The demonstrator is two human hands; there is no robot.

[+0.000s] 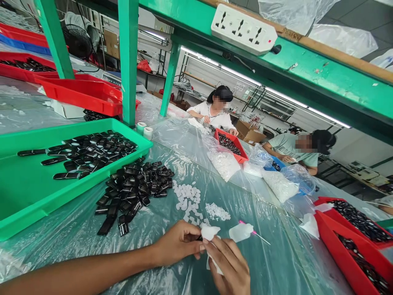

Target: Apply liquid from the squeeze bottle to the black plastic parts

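My left hand (179,243) pinches a small black piece, mostly hidden by the fingers, at the lower middle. Against it my right hand (229,262) presses a crumpled white tissue (210,232), part of which hangs below the fingers. A pile of black pieces (135,188) lies left of the hands. Beyond my fingers are small white pads (187,200) and a heap of smaller white bits (217,212). Right of them a white wrapped item (241,232) rests on a pink-handled tool (260,237) with a thin metal tip.
A green tray (24,213) with black pieces stands at the left. Red trays (334,246) are at the right. A green frame (128,61) with a power strip (244,29) crosses above. Two people sit across the plastic-covered table (270,254).
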